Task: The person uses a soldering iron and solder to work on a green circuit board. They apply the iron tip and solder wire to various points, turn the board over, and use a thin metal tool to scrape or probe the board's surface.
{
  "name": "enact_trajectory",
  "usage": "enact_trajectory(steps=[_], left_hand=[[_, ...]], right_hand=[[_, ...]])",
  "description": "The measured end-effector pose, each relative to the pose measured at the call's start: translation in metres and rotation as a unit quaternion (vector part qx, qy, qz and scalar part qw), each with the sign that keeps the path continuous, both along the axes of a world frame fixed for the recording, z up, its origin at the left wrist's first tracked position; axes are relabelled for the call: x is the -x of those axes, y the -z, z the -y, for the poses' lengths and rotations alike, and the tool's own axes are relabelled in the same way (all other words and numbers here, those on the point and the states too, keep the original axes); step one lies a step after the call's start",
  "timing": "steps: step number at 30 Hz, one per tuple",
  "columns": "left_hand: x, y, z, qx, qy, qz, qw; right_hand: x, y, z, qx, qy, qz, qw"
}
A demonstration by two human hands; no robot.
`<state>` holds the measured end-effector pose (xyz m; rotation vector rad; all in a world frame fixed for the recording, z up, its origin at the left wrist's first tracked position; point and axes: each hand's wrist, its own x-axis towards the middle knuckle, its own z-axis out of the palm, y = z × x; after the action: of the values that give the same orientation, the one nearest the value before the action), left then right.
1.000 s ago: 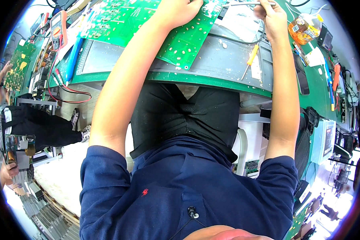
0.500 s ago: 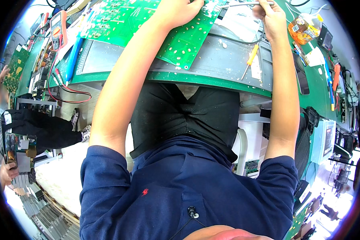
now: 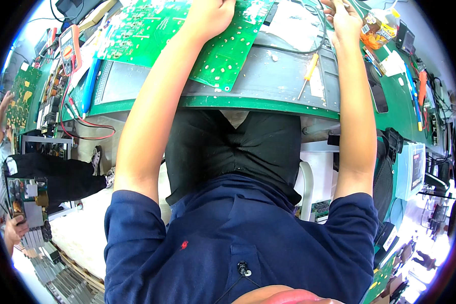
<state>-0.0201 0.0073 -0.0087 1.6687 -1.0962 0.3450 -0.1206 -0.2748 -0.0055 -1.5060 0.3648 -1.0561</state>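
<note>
A large green circuit board (image 3: pixel 215 68) with rows of solder points lies on the grey mat (image 3: pixel 268 83) in front of me. My left hand (image 3: pixel 207 19) is over the board, its fingers curled in. The upper edge of the picture cuts them off, so anything in them is hidden. To the right of the board, my right hand (image 3: pixel 345 21) is closed round a slim grey tool (image 3: pixel 346 5), of which only a short end shows. Its kind cannot be told. A dark cable (image 3: pixel 294 51) runs across the mat and curves up near this hand.
An orange-handled screwdriver (image 3: pixel 310 70) lies on the mat. A multimeter (image 3: pixel 70 48) with red and black leads and a blue pen-like tool (image 3: pixel 90 86) are at left. At right are an orange snack bag (image 3: pixel 377 31) and a dark phone (image 3: pixel 378 96). Another person's hand (image 3: pixel 16 228) holds a circuit assembly.
The whole view has shifted slightly. My left hand has moved a little left over the board. My right hand has moved up, taking most of the grey tool out of the picture.
</note>
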Motion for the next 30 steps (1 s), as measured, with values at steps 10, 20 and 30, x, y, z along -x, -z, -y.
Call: enact_trajectory(steps=[10,20,30], left_hand=[[0.003,-0.003,0.004,0.029,0.004,-0.047,0.998],[-0.006,0.003,0.001,0.003,-0.020,-0.011,1.000],[0.000,-0.001,-0.001,-0.058,-0.039,0.049,0.996]], right_hand=[[-0.019,0.028,0.034,0.028,-0.017,0.003,0.999],[-0.002,0.018,0.000,0.082,-0.044,-0.065,0.994],[-0.005,0.023,0.003,0.149,-0.056,-0.081,0.984]])
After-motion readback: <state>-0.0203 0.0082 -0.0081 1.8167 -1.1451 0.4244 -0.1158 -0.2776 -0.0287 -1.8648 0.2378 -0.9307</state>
